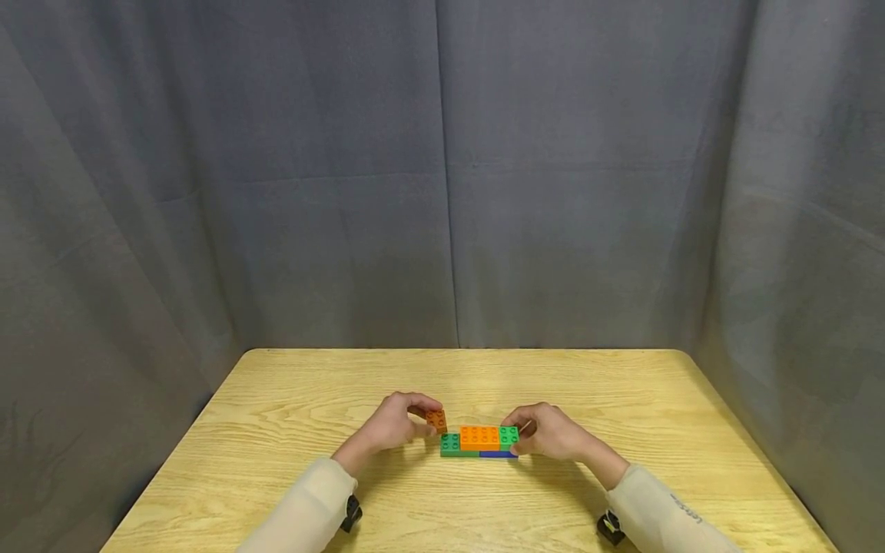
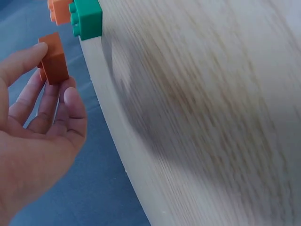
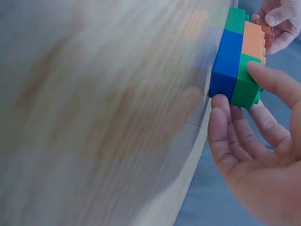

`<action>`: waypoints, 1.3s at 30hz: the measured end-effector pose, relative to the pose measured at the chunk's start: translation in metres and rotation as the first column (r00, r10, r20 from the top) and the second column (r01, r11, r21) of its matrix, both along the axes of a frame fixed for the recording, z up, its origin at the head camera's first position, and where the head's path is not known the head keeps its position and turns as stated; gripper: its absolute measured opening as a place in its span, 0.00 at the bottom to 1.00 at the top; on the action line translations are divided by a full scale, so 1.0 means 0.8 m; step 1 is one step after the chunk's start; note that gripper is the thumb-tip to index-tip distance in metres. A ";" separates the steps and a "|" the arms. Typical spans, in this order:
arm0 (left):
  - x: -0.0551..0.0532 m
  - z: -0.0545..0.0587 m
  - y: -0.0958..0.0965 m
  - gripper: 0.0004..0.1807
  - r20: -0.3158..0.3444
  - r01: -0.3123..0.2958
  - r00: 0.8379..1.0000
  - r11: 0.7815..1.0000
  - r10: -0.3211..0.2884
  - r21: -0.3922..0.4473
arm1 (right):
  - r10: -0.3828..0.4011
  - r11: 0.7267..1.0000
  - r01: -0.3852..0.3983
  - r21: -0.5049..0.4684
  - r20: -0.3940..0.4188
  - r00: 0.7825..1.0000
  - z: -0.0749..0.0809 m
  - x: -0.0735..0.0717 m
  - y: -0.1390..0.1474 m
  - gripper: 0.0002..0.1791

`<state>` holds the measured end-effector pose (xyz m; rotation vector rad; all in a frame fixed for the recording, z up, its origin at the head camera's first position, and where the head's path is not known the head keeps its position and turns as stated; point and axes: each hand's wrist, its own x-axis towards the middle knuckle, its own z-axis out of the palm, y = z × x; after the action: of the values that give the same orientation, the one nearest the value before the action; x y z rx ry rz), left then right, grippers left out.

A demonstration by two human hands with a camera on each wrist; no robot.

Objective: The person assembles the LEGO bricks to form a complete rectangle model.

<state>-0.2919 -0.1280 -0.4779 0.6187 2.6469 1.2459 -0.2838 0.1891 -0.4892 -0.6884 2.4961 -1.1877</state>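
Observation:
My left hand [image 1: 403, 419] pinches a small orange brick [image 1: 436, 420] between thumb and fingers, held above the left end of a brick stack. The stack's bottom layer shows a green brick [image 1: 459, 453] on the left and a blue brick [image 3: 225, 63] on the right. On top sit a long orange brick [image 1: 480, 438] and a small green brick [image 1: 508, 435] at the right end. The left end of the lower green brick has bare studs. My right hand [image 1: 549, 432] grips the small green brick at the stack's right end, thumb on its near side and fingers around its end.
The stack stands on a wooden table [image 1: 311, 399]. Grey curtains [image 1: 346, 192] hang behind the table and along both sides. Each forearm has a light sleeve, with a black wrist device [image 1: 351, 513] below it.

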 end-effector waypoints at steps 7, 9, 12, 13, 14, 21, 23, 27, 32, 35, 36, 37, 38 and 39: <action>0.006 0.002 0.007 0.19 0.014 0.012 1.000 1.000 -0.012 0.005 | -0.004 1.000 0.004 0.009 0.004 1.000 0.001 0.000 0.000 0.20; 0.006 0.000 0.009 0.19 0.019 0.015 1.000 1.000 -0.015 0.008 | -0.004 1.000 0.004 0.012 0.005 1.000 0.002 0.000 0.000 0.20; 0.007 -0.003 0.013 0.19 0.021 0.025 0.999 1.000 -0.025 0.005 | -0.005 1.000 0.005 0.016 0.005 1.000 0.002 0.000 0.001 0.20; 0.007 -0.004 0.014 0.18 0.016 0.032 0.999 0.999 -0.032 0.004 | -0.005 1.000 0.005 0.017 0.004 1.000 0.003 0.000 0.001 0.20; 0.008 -0.005 0.015 0.18 0.017 0.036 0.999 0.999 -0.036 0.004 | -0.005 1.000 0.005 0.017 0.001 1.000 0.003 0.000 0.001 0.20; 0.009 -0.008 0.022 0.18 0.010 0.058 0.998 0.998 -0.058 -0.022 | 0.004 1.000 -0.004 0.019 -0.019 1.000 0.003 0.001 0.001 0.20; 0.009 -0.007 0.024 0.18 0.014 0.062 0.998 0.998 -0.062 -0.027 | 0.005 1.000 -0.005 0.019 -0.020 1.000 0.003 0.001 0.001 0.20; 0.010 -0.007 0.024 0.18 0.019 0.060 0.998 0.998 -0.060 -0.035 | 0.008 1.000 -0.007 0.019 -0.019 1.000 0.002 0.000 0.001 0.20; 0.009 -0.009 0.024 0.18 0.011 0.052 0.999 0.997 -0.051 -0.049 | 0.017 1.000 -0.016 0.017 -0.021 1.000 0.001 0.000 0.001 0.20; 0.011 -0.010 0.025 0.18 0.010 0.042 0.999 0.998 -0.041 -0.043 | 0.018 1.000 -0.018 0.018 -0.022 1.000 0.001 0.000 0.001 0.20; 0.011 -0.010 0.025 0.17 0.012 0.038 0.999 0.999 -0.038 -0.038 | 0.017 1.000 -0.017 0.019 -0.021 1.000 0.001 0.000 0.001 0.20; 0.012 -0.009 0.025 0.17 0.012 0.034 0.999 0.999 -0.034 -0.034 | 0.017 1.000 -0.016 0.020 -0.021 1.000 0.002 0.000 0.001 0.20; 0.013 -0.009 0.026 0.17 0.014 0.031 0.999 0.999 -0.031 -0.030 | 0.015 1.000 -0.014 0.021 -0.020 1.000 0.002 0.000 0.001 0.20; 0.013 -0.009 0.026 0.17 0.014 0.028 1.000 0.999 -0.028 -0.027 | 0.012 1.000 -0.012 0.024 -0.019 1.000 0.002 0.000 0.000 0.20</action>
<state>-0.2815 -0.1073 -0.4851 0.6387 2.6301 1.2004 -0.2840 0.1894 -0.4877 -0.7108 2.5142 -1.1510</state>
